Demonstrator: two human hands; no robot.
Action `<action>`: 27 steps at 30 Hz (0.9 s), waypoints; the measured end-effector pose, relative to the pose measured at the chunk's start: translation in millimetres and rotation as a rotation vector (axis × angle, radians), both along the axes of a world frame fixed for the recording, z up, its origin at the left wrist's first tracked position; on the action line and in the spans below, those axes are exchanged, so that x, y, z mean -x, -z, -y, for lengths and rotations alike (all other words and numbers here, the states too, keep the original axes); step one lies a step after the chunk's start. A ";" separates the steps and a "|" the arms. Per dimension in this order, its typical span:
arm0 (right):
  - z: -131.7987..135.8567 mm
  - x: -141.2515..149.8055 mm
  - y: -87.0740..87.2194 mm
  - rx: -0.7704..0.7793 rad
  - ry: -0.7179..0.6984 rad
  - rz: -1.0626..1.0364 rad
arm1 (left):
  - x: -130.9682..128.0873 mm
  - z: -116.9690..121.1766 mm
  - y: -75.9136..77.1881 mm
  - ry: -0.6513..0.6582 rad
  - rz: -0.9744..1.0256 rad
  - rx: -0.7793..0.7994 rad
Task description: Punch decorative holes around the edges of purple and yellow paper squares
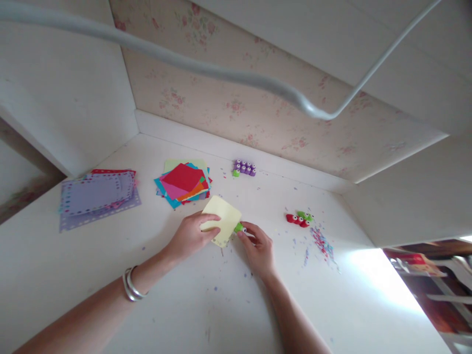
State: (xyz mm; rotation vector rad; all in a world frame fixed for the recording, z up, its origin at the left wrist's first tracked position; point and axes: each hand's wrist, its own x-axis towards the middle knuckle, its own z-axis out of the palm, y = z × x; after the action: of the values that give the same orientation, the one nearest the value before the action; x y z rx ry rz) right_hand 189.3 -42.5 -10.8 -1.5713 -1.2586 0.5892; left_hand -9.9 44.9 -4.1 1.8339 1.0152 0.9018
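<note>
My left hand point(195, 231) grips a pale yellow sheet of paper point(224, 216) by its left side, thumb and fingers closed on it. A row of small punched holes shows along the sheet's lower edge. In my right hand point(260, 248) is a small green craft paper punch point(239, 227) with a white eye, pinched between thumb and fingers. The punch sits at the sheet's right edge; whether the paper is inside its slot I cannot tell. Both hands are just above the white table point(177, 314).
Left lie lilac papers with punched borders point(94, 191); beside them, a stack of coloured paper point(182, 179). Purple punches point(245, 167) with one green stand near the wall. Red punches point(298, 221) and green punches point(306, 215) lie right, near paper confetti point(322, 243). A white cable point(221, 73) crosses above.
</note>
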 end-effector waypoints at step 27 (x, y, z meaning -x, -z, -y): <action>0.3 -1.9 5.6 -0.004 -0.006 -0.023 | 1.5 2.5 -9.1 0.008 0.016 -0.048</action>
State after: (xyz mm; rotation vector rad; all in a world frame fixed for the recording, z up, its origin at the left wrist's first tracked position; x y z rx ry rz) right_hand 191.2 -42.8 -16.5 -1.5537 -1.2470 0.6062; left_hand -11.4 42.4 5.0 1.8662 0.9836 0.9420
